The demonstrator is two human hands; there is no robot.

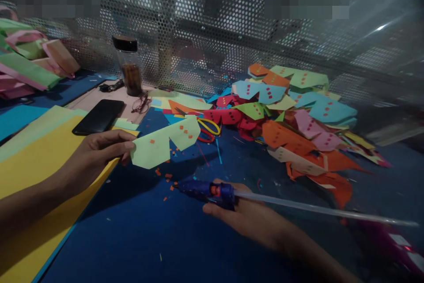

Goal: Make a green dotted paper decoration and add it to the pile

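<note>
My left hand (96,152) pinches the left end of a light green paper cut-out (165,141) dotted with small orange squares, holding it above the blue table (132,230). My right hand (245,214) grips a blue glue gun (207,191), nozzle pointing left toward the cut-out. A long clear glue stick (314,209) juts from the gun's back to the right. The gun's tip sits a little below and right of the paper's lower edge.
A heap of coloured cut-outs (291,119) lies at right. Scissors with yellow and red handles (207,129) lie behind the green piece. Yellow paper sheets (36,164) and a black phone (99,116) are at left. A dark-capped jar (129,66) and a perforated metal screen (198,31) stand behind.
</note>
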